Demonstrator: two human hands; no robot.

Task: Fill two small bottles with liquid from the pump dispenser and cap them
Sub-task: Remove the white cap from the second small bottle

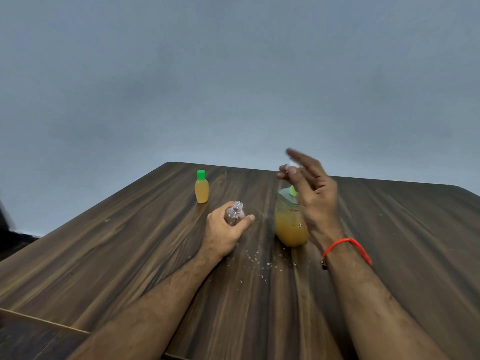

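Note:
My left hand [226, 229] grips a small clear bottle [235, 213] that stands empty and uncapped on the wooden table [130, 255]. To its right stands the pump dispenser [289, 224], a jar about half full of orange liquid with a green pump neck. My right hand [311, 193] hovers over the dispenser's top with fingers stretched out and blurred; it hides most of the pump head. A second small bottle [201, 188], filled with orange liquid and closed with a green cap, stands apart at the back left.
Small pale crumbs [255, 258] lie scattered on the table in front of the dispenser. The table's far edge runs just behind the bottles, against a plain grey wall. A red thread band [348, 246] circles my right wrist.

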